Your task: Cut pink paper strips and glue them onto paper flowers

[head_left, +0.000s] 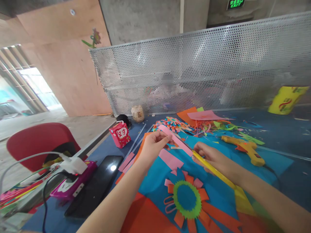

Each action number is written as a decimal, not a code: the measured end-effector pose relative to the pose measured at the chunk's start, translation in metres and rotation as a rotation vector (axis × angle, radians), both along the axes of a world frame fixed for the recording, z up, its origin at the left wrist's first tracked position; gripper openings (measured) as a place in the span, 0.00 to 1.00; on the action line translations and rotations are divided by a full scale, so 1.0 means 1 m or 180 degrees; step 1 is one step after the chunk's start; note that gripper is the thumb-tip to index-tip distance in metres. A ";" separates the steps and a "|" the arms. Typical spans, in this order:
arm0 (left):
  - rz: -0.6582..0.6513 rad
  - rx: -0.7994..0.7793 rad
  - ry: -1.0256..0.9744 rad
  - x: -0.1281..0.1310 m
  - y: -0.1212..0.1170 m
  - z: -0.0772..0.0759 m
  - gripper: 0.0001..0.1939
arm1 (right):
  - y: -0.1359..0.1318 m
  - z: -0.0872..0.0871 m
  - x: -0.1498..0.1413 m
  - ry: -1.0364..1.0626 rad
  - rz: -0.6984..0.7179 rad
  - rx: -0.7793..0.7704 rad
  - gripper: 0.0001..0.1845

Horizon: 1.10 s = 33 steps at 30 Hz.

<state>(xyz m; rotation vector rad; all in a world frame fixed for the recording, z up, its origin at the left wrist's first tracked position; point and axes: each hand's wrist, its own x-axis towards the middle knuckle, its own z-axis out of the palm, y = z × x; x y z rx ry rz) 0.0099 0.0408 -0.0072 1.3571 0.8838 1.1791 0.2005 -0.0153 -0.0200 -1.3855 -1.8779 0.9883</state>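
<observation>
A pink paper strip [181,145] is pinched between the thumb and fingers of my left hand [157,144]. It slants down to the right, toward my other hand. My right hand [209,157] is closed around a long yellow-handled tool [213,170]; its thin dark tip lies along the strip's edge, and I cannot make out its exact kind. Below both hands sits a paper flower [187,195] with a blue centre, a green fringed ring and orange and pink petals. Another pink paper piece [170,159] lies under my left hand on blue sheets [155,181].
A yellow glue gun [244,149] rests at right. Paper scraps [216,125] and a finished-looking multicoloured flower [173,123] lie behind. At left are a phone [97,184], a red drink carton [120,134] and a purple power strip [73,186]. A perforated metal screen [150,61] borders the table.
</observation>
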 end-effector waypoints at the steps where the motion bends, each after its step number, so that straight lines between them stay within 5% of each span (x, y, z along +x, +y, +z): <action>1: 0.0009 -0.0008 -0.0008 0.000 0.000 0.000 0.10 | 0.000 0.001 0.000 -0.0032 -0.0024 -0.0019 0.14; 33: -0.0081 0.0457 0.0203 0.001 0.002 -0.005 0.12 | 0.000 -0.001 -0.003 0.0055 -0.0028 0.0049 0.13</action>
